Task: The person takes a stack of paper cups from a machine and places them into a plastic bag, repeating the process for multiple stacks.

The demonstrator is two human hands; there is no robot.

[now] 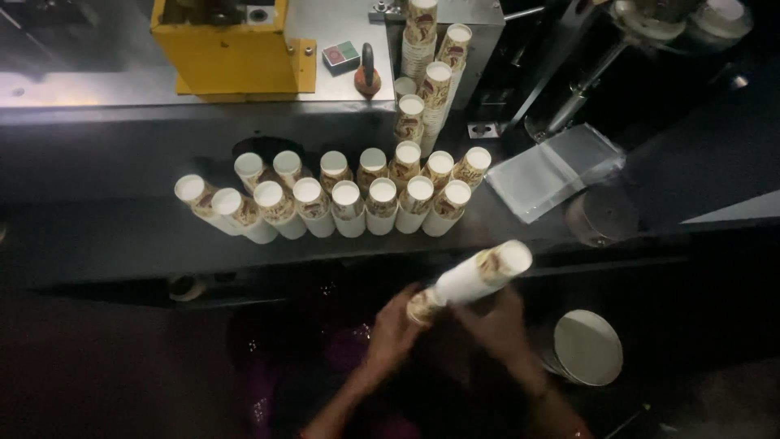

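Observation:
A long stack of nested paper cups [471,280], white with a brown pattern, lies tilted across the lower middle of the head view. My left hand [396,329] grips its lower end. My right hand [497,325] cups it from underneath near the middle. Both hands hold the stack in front of a dark ledge [122,236]. On that ledge stand two rows of several similar cup stacks [345,195], leaning away with their open mouths up.
Several more cup stacks [426,77] come out of a metal machine at the top middle. A yellow machine block [231,45] sits top left. A pile of clear plastic bags [552,171] lies right of the rows. A round metal lid [587,347] is at my right.

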